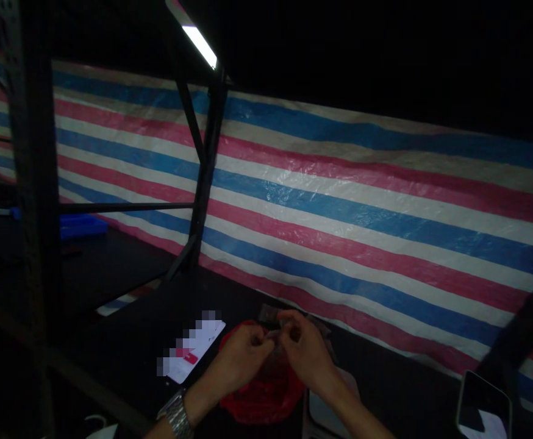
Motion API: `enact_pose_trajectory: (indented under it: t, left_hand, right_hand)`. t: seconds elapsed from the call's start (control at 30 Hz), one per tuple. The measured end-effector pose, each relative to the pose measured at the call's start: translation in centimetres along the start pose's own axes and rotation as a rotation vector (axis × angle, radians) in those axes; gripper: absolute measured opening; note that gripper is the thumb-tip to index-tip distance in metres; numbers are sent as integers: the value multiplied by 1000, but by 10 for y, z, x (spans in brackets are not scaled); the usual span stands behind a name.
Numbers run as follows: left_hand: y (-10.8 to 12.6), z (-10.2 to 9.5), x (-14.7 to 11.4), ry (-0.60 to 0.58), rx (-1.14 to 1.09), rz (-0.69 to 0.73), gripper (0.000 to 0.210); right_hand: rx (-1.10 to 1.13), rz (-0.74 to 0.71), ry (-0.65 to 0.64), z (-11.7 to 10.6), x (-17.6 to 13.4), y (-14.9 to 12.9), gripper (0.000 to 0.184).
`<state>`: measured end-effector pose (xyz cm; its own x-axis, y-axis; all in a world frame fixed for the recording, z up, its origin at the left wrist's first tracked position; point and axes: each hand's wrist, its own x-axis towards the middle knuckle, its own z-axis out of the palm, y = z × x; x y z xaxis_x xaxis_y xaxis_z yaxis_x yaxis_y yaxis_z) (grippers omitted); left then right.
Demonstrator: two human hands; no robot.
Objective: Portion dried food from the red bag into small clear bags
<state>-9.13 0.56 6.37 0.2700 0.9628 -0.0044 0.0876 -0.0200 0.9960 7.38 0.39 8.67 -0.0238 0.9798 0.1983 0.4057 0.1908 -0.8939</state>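
My left hand (247, 355), with a metal watch (179, 417) on its wrist, is closed in a pinch. My right hand (307, 349) pinches close beside it, thumb and forefinger bent together. Between the fingertips is a small, pale, partly see-through thing (273, 334), too dim to name. Both hands are above a red plastic container or bag (260, 402), whose contents are too dark to make out. Under my right forearm lies a grey flat object with rounded corners (325, 411), partly covered by the arm.
On the dark table a white sheet or screen (197, 353) lies to the left, and a phone-like object (483, 405) is at the right. Striped plastic sheeting (362, 225) hangs behind. Dark metal posts (207, 164) frame the space; a blue tray (83, 225) sits far left.
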Motion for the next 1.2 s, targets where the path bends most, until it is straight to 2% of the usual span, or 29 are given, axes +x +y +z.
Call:
enact_pose_trajectory:
  t: [0.1,0.17,0.27,0.4,0.5,0.6,0.73,0.83,0.93,1.0,1.1,1.2]
  left_hand:
    - [-3,1,0,-83,-131,-114,50]
    - [-4,2,2,-150,-264,-180,64]
    - [-8,4,10,-202,-438,-210,69]
    - [-22,5,26,-156,-520,-141,52]
    - [-31,4,32,-119,-488,-48,56]
    - [-37,3,31,-104,-406,65,62]
    - [-45,3,28,-132,-277,148,63]
    - [-50,4,27,-154,-204,180,68]
    - [-50,4,26,-183,-133,197,67]
    - [-49,2,24,-224,-81,202,64]
    - [-50,0,22,-274,1,180,63]
    - [-53,-1,21,-274,86,179,59]
  right_hand:
    - [-227,-248,49,-5,-1,-2,34]
    - [-345,-361,26,-7,-2,-2,34]
    - [-376,-400,-79,-9,-4,2,31]
    - [-364,-420,-190,-8,-11,12,37]
    - [-406,-384,-193,-13,-16,21,42]
    - [-470,-355,-114,-22,-16,28,39]
    - [-447,-377,-38,-33,-13,29,35]
    - [-425,-413,-98,-35,-12,22,42]
    - [-502,-466,-222,-33,-9,12,56]
    - [-604,-494,-271,-32,-5,7,50]
    - [-711,-520,-244,-31,2,3,30]
    - [-742,-537,-228,-32,5,0,23]
